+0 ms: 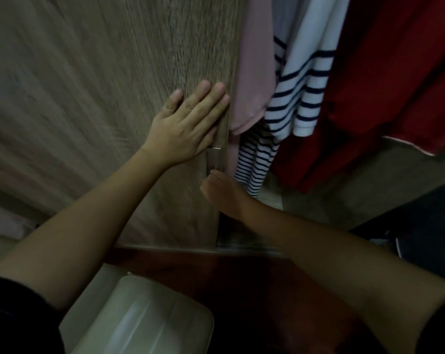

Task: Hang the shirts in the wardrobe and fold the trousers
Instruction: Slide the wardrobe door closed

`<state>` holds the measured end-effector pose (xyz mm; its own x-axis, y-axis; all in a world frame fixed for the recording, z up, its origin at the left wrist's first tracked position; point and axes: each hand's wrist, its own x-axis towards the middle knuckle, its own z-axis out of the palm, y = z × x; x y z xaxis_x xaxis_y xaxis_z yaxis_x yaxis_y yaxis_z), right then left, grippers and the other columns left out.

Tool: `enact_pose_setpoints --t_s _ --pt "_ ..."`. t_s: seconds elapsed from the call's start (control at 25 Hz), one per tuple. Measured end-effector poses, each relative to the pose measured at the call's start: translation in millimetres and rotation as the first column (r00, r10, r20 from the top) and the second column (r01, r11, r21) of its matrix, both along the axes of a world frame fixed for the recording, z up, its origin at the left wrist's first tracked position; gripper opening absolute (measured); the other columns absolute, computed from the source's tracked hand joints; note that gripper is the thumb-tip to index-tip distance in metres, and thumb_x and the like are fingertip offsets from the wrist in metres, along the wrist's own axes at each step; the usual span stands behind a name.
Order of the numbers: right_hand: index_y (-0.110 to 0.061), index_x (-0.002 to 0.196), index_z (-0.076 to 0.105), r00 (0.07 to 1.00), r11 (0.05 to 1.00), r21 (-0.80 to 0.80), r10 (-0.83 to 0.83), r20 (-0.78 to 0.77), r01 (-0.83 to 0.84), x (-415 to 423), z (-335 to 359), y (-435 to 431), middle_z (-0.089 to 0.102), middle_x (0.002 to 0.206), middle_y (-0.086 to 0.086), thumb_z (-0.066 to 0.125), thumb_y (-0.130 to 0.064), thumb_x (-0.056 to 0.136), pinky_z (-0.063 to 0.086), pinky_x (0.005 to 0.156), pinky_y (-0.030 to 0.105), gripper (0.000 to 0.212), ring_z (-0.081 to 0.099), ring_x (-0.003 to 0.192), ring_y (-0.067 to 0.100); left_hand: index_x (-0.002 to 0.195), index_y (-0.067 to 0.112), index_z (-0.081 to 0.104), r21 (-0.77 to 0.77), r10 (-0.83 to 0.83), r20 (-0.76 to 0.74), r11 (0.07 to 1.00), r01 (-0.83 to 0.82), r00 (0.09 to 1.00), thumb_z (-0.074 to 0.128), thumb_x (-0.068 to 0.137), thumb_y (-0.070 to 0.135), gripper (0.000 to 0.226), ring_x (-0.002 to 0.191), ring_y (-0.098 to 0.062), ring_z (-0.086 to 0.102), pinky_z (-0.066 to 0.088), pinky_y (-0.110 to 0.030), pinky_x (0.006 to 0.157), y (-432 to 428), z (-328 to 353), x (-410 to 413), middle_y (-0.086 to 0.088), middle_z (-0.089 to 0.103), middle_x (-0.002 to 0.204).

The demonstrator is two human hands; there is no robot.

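The wood-grain wardrobe door [114,98] fills the left half of the view. My left hand [188,123] lies flat on it with fingers spread, close to its right edge. Lower down, my right hand [221,192] curls its fingers around the door's edge by the slim metal handle [214,157]. Inside the wardrobe hang a pink shirt [254,72], a white shirt with navy stripes [298,93] and a red garment [384,85].
A pale plastic box with a lid [144,318] sits low in front of me. Dark red-brown floor [254,277] lies below the door. A dark garment [420,238] sits at the right on the wardrobe's base.
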<state>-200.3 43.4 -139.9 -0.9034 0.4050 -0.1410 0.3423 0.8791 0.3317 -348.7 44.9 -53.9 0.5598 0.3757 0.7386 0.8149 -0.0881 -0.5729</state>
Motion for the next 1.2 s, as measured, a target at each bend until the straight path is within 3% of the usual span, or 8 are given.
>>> enact_pose_setpoints --t_s 0.08,0.2,0.32,0.36,0.48,0.56,0.88,1.2 --pt "-0.024 0.056 0.065 1.0 1.0 0.016 -0.014 0.021 0.014 29 -1 5 0.062 0.058 -0.008 0.062 -0.023 0.066 0.051 0.082 0.023 0.01 0.06 0.06 0.007 0.148 0.013 0.025 -0.011 -0.017 -0.082 1.0 0.016 0.996 0.04 0.096 0.034 0.058 0.145 -0.018 0.004 -0.011 -0.039 0.115 5 9 19 -0.004 0.0 0.158" --pt "-0.022 0.06 0.067 0.996 0.992 0.095 -0.082 0.043 0.078 75 -9 14 0.063 0.062 -0.006 0.045 -0.017 0.076 0.047 0.086 0.026 0.027 0.061 0.063 0.009 0.15 0.018 0.02 -0.043 -0.023 -0.199 0.999 0.015 0.98 0.035 0.097 0.036 0.058 0.145 -0.02 -0.007 -0.017 -0.041 0.112 15 21 46 -0.006 -0.009 0.158" --pt "-0.023 0.066 0.071 0.989 0.981 0.147 -0.138 0.052 0.129 111 -8 15 0.066 0.068 -0.007 0.069 -0.03 0.067 0.051 0.087 0.026 0.007 0.063 0.069 0.009 0.15 0.019 0.018 -0.01 -0.028 -0.201 1.0 0.027 0.979 0.036 0.096 0.039 0.06 0.145 -0.022 -0.009 -0.015 -0.04 0.113 27 21 83 -0.007 -0.011 0.157" --pt "-0.023 0.071 0.072 0.982 0.975 0.164 -0.168 0.085 0.152 125 -6 14 0.067 0.072 -0.007 0.071 -0.032 0.067 0.051 0.089 0.026 0.01 0.063 0.072 0.009 0.15 0.017 0.019 0.011 -0.032 -0.197 0.999 0.035 0.98 0.036 0.096 0.038 0.06 0.145 -0.022 -0.008 -0.014 -0.041 0.114 33 19 98 -0.007 -0.01 0.158" --pt "-0.018 0.106 0.066 0.976 0.973 0.198 -0.152 0.158 0.12 167 -2 17 0.064 0.105 0.0 0.045 -0.021 0.091 0.036 0.107 0.034 0.026 0.059 0.101 0.016 0.149 0.012 0.021 0.065 -0.054 -0.197 0.996 0.068 0.979 0.036 0.096 0.038 0.061 0.145 -0.021 -0.001 -0.009 -0.041 0.115 48 16 141 -0.008 -0.004 0.158" --pt "-0.008 0.121 0.055 0.97 0.975 0.187 -0.157 0.188 0.121 193 4 21 0.055 0.122 0.01 0.033 -0.011 0.096 0.026 0.112 0.04 0.034 0.05 0.116 0.025 0.148 0.01 0.024 0.09 -0.078 -0.186 0.991 0.096 0.979 0.038 0.095 0.039 0.062 0.145 -0.021 0.002 -0.006 -0.041 0.116 56 15 171 -0.009 -0.001 0.158" --pt "-0.014 0.114 0.059 0.937 0.957 0.242 -0.224 0.269 0.16 296 17 43 0.053 0.115 0.005 0.056 -0.018 0.088 0.04 0.097 0.035 0.027 0.049 0.104 0.022 0.143 0.012 0.037 0.097 -0.178 -0.175 0.976 0.197 0.968 0.042 0.093 0.037 0.056 0.137 -0.015 0.034 0.005 -0.039 0.114 82 15 280 0.0 0.039 0.146" --pt "-0.009 0.115 0.057 0.917 0.95 0.177 -0.297 0.266 0.257 364 21 53 0.048 0.118 0.008 0.047 -0.014 0.092 0.034 0.1 0.036 0.026 0.044 0.109 0.024 0.144 0.011 0.035 0.105 -0.18 -0.166 0.974 0.199 0.97 0.039 0.094 0.036 0.056 0.137 -0.014 0.032 -0.002 -0.04 0.115 96 15 351 0.0 0.035 0.148"
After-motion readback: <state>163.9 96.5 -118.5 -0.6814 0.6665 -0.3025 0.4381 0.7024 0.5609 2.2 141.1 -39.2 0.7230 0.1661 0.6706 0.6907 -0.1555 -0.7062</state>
